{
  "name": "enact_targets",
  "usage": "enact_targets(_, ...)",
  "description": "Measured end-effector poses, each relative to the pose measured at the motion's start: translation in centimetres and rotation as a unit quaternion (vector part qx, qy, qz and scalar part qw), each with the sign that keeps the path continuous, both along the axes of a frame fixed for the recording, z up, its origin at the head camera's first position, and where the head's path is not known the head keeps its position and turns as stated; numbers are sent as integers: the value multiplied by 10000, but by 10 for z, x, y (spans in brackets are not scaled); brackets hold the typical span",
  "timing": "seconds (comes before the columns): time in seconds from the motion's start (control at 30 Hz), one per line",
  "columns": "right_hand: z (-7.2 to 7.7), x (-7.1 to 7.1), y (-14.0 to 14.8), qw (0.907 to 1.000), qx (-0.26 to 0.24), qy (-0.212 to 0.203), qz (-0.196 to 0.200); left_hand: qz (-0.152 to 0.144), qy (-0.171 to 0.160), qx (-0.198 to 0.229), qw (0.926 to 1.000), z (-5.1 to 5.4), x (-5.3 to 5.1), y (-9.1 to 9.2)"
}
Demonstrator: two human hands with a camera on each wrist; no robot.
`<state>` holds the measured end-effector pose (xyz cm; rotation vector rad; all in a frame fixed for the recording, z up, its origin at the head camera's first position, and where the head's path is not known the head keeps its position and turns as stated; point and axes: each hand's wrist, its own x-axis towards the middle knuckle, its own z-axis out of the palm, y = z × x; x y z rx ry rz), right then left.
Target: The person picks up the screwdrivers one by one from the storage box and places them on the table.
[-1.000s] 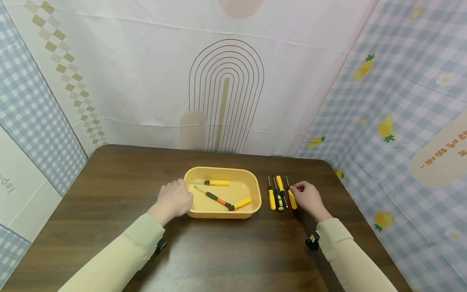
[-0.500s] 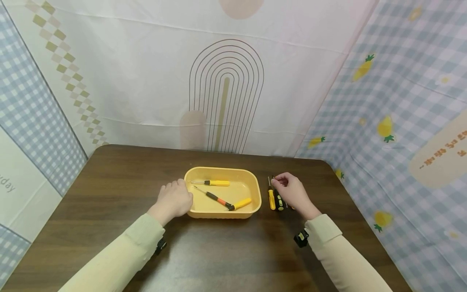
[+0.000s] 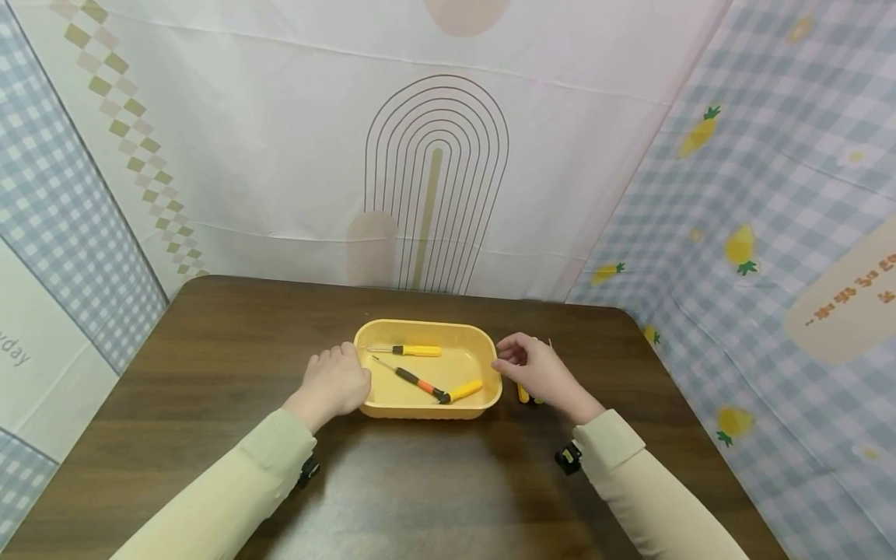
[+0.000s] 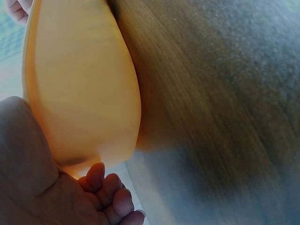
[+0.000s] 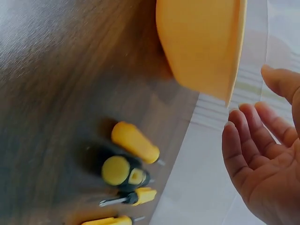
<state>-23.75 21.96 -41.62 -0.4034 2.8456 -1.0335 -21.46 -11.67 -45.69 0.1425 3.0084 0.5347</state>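
My left hand (image 3: 332, 383) grips the left end of a yellow plastic basin (image 3: 427, 413), thumb over the rim and fingers below. Inside lie a clear-shafted yellow screwdriver (image 3: 418, 351), a black-and-orange screwdriver (image 3: 414, 379) and a yellow-handled one (image 3: 465, 390) whose shaft is unclear. At the basin's right end is my right hand (image 3: 539, 372), fingers loosely curved, holding nothing; whether it touches the rim I cannot tell. Beneath it on the table lie several screwdrivers, mostly hidden in the head view. The right wrist view shows a yellow handle (image 5: 135, 142) and a thick black-and-yellow handle (image 5: 116, 170) among them.
The dark wooden table (image 3: 434, 490) carries the basin near its middle. A white printed cloth (image 3: 294, 155) hangs behind its far edge. On the right hangs a blue checked cloth (image 3: 763, 311).
My right hand has moved left from the row of screwdrivers to the right end of the basin. My left hand and the basin have stayed put.
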Motion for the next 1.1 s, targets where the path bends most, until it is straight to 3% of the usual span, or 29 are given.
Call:
enact_targets(0.17,1,1,-13,9996,82,-86,268,-26,-4,-2,10000,-1,0,0)
enact_targets(0.37,1,2,-26,9967,535,-164,583,-33,-52,29,10000,-1,-1,0)
enact_targets(1.1,-8,0,-56,9852,958,-405,1362,13,52,10,10000,-1,0,1)
